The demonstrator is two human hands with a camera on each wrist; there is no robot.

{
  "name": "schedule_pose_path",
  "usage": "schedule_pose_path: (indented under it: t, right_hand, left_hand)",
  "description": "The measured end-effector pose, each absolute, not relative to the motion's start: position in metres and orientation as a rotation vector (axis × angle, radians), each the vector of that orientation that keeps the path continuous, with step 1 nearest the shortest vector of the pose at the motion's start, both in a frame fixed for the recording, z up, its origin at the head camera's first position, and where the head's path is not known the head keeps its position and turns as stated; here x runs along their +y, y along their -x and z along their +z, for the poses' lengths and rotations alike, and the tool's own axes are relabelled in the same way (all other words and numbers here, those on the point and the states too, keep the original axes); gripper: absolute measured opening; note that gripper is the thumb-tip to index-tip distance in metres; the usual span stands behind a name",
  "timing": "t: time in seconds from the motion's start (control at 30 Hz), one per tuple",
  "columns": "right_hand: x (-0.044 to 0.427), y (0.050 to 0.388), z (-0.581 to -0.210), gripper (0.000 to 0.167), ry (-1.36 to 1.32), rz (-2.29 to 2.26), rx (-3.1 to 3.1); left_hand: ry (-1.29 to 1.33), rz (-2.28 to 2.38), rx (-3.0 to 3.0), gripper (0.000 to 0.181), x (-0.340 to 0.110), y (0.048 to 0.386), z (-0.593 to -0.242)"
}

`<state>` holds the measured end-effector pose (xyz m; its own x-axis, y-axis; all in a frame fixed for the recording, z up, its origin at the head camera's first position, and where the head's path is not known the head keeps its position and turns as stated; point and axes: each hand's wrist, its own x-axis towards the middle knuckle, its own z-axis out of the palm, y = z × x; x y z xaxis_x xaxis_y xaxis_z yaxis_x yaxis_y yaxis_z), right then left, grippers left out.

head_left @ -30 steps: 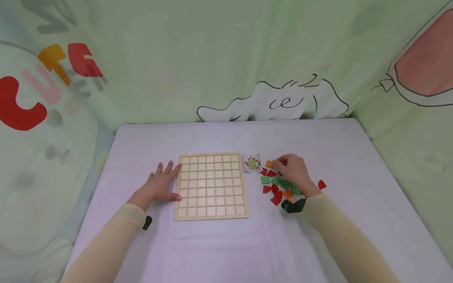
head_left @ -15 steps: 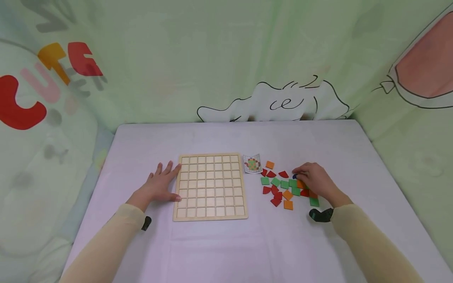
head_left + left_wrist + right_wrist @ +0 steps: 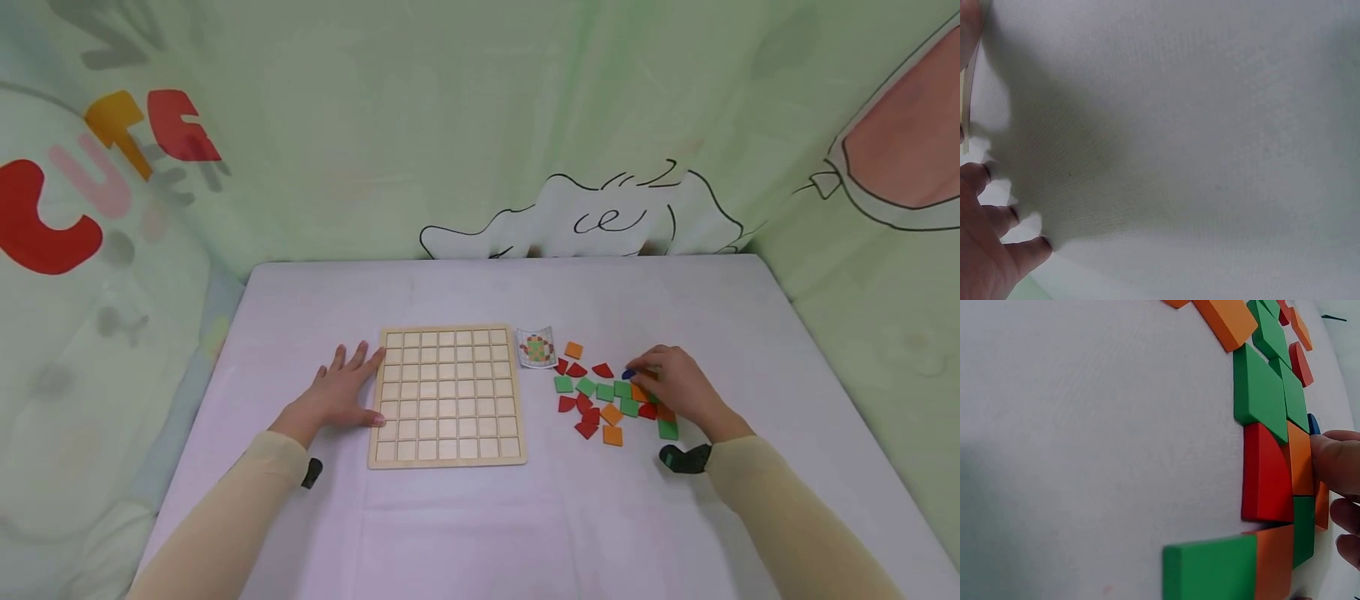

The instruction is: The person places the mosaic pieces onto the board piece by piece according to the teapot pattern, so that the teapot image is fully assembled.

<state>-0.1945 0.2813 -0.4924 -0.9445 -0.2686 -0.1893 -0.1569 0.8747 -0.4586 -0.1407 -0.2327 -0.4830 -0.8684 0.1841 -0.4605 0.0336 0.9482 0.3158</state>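
Note:
Fingers spread, my left hand [image 3: 341,392] rests at the left edge of the wooden grid board [image 3: 447,396], thumb and a fingertip touching its frame. The left wrist view shows part of that hand [image 3: 991,231] beside the board's edge [image 3: 967,100]. My right hand [image 3: 678,387] pinches a small blue piece [image 3: 628,375] at the far side of a cluster of coloured pieces. In the right wrist view its thumb and bent fingers [image 3: 1340,481] are by the blue piece [image 3: 1314,424], next to orange [image 3: 1299,459] and green tiles [image 3: 1262,387]. The hand partly covers some pieces.
A small patterned card [image 3: 536,347] lies between the board and the pieces. Several red pieces [image 3: 587,429], green squares [image 3: 563,384] and orange squares [image 3: 612,436] lie flat on the pale tablecloth [image 3: 465,533]. A green printed curtain [image 3: 337,150] stands behind the table.
My right hand has moved right and slightly nearer from beside the card's orange square to the blue piece, uncovering several pieces. The red piece at the far right is no longer visible. My left hand has stayed put.

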Motion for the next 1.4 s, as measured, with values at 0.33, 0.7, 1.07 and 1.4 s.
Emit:
schedule_pose_path:
  t: [0.33,0.7,1.07,1.4]
  right_hand:
    - [0.278,0.195,-0.491,0.024,0.283,-0.661,2.796]
    - [0.264,0.199,-0.48,0.029,0.253,-0.767,2.824]
    - [0.211,0.218,-0.464,0.026,0.375,-0.805,2.82]
    - [0.137,0.237,-0.46,0.022,0.548,-0.839,2.787]
  left_hand:
    - [-0.159,0.436,2.594,0.113,-0.233,0.14,-0.48]
    - [-0.152,0.445,2.597,0.113,-0.236,0.14,-0.483]
    - [-0.172,0.439,2.594,0.113,-0.236,0.142,-0.484]
    - [-0.184,0.428,2.599,0.112,-0.237,0.142,-0.485]
